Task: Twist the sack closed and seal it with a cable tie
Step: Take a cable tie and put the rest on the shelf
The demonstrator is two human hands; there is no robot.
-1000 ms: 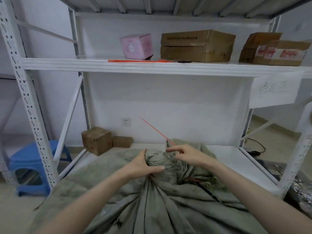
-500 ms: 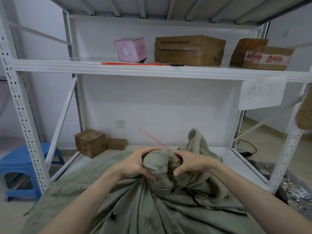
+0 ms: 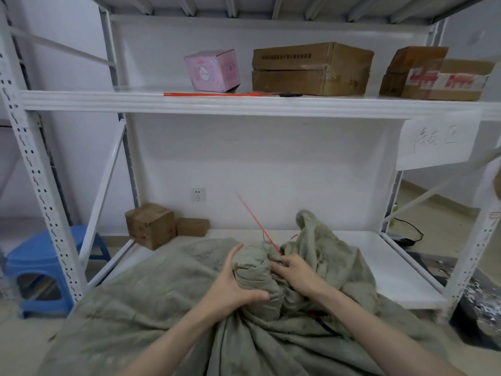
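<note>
The grey-green cloth sack (image 3: 168, 299) is lying on the white rack's lower shelf (image 3: 393, 264), its mouth bunched into a twisted neck (the cloth is hiding whatever is inside). The left hand (image 3: 233, 289) is gripping that neck, thumb in front and fingers wrapping behind. The right hand (image 3: 295, 272) is curling its fingers against the neck's other side, seemingly pinching the foot of the red cable tie (image 3: 254, 221), which is slanting up and away. Closed cardboard cartons (image 3: 311, 69) and a pink box (image 3: 212, 70) are sitting on the upper shelf (image 3: 108, 101).
</note>
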